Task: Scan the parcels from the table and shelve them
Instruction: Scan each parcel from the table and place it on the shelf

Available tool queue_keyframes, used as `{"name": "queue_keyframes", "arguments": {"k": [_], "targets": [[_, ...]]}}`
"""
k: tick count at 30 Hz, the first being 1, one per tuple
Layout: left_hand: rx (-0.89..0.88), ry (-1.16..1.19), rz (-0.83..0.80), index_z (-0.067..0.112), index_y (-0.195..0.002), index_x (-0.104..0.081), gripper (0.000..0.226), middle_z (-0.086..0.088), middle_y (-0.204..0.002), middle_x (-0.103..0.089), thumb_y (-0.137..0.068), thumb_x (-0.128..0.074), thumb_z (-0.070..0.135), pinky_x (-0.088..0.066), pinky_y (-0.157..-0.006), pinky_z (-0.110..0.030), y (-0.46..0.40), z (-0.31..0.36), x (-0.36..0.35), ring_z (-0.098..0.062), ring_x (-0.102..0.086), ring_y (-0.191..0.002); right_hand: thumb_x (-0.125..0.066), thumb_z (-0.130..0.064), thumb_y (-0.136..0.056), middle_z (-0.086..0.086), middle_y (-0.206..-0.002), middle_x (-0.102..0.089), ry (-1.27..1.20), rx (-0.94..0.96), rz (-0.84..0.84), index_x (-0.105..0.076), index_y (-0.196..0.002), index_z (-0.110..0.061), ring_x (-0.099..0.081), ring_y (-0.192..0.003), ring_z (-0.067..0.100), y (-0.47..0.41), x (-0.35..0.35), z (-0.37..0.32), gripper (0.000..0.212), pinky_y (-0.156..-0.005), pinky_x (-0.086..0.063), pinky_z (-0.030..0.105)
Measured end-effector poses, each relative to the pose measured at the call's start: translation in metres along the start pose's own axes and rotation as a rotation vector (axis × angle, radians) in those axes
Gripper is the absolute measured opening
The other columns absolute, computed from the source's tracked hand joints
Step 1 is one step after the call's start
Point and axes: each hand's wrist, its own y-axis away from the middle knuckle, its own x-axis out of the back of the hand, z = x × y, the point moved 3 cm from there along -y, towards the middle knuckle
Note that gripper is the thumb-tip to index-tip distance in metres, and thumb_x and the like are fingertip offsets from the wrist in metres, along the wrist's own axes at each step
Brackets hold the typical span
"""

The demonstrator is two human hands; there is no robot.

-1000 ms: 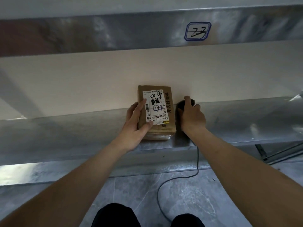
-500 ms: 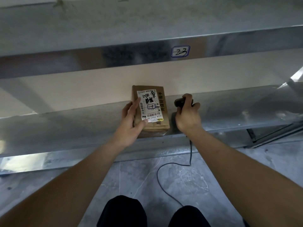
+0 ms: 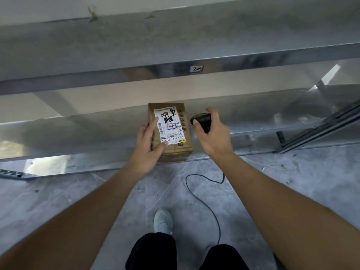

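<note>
Beneath the left hand (image 3: pixel 149 148), gripping its near corner, the brown taped cardboard parcel (image 3: pixel 170 131) overhangs the steel shelf's (image 3: pixel 78 137) lip and could tip off; the right hand (image 3: pixel 211 137) clasps the black corded scanner (image 3: pixel 201 121), whose cable (image 3: pixel 206 193) might snag.

The parcel (image 3: pixel 171 133) is wrapped in matt brown paper, faintly creased, and a smooth white paper label (image 3: pixel 169 125) is stuck on its top. The shelf (image 3: pixel 78 131) is made of brushed metal with a dull sheen, and reflections are seen on its front lip. The scanner (image 3: pixel 201 121) is of black plastic, slightly glossy. The floor (image 3: pixel 78 201) is finished in smooth grey stone-like tile.
</note>
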Motion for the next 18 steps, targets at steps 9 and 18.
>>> {"name": "queue_keyframes", "arguments": {"k": [9,18], "targets": [[0.071,-0.022,0.036,0.027,-0.165,-0.024,0.081,-0.021,-0.158,-0.028,-0.100,-0.068,0.008,-0.023,-0.097,0.009,0.084,0.052,0.031,-0.029,-0.028,-0.149,-0.054,-0.053,-0.104,0.002,-0.112,-0.069,-0.018,-0.019,-0.091,-0.041,-0.140,-0.031,-0.067,-0.103,0.029,0.082,0.041,-0.057,0.044,-0.090,-0.058,0.047],[0.107,-0.009,0.000,0.052,-0.160,-0.018,0.085,-0.005,-0.165,-0.018,-0.102,-0.067,0.014,-0.018,-0.117,-0.005,0.144,0.124,0.097,-0.014,-0.016,-0.155,-0.050,-0.056,-0.106,0.000,-0.110,-0.070,-0.059,0.075,-0.141,-0.040,-0.142,-0.029,-0.067,-0.099,0.024,0.143,0.081,-0.151,0.046,-0.089,-0.057,0.044]]}}
